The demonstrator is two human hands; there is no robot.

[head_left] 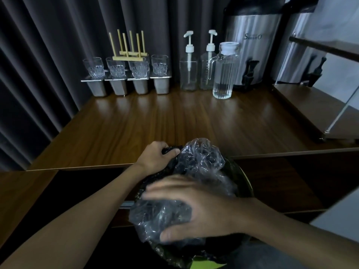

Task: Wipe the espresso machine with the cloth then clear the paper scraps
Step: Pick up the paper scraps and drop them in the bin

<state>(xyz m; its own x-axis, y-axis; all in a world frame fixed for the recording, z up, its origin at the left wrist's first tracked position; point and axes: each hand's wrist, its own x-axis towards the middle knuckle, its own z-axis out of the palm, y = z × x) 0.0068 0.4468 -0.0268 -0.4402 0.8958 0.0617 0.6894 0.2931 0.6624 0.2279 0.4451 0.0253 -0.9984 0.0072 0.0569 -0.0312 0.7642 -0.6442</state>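
Note:
A crumpled clear plastic bag [202,158] sits on top of a round bin lined with black plastic [242,183], just below the counter's front edge. My left hand [157,156] is shut on the black liner at the bin's far left rim. My right hand [196,206], blurred by motion, presses down on the near part of the clear bag with fingers spread. No espresso machine, cloth or paper scraps show in this view. Something yellow-green [206,265] peeks out at the bin's near side.
On the wooden counter [136,123], along the back, stand several glasses on steel containers [126,74], a wooden rack, two pump bottles [189,61], a glass water jug [223,72] and two steel dispensers [252,45]. Dark curtains hang behind. A shelf juts in at right.

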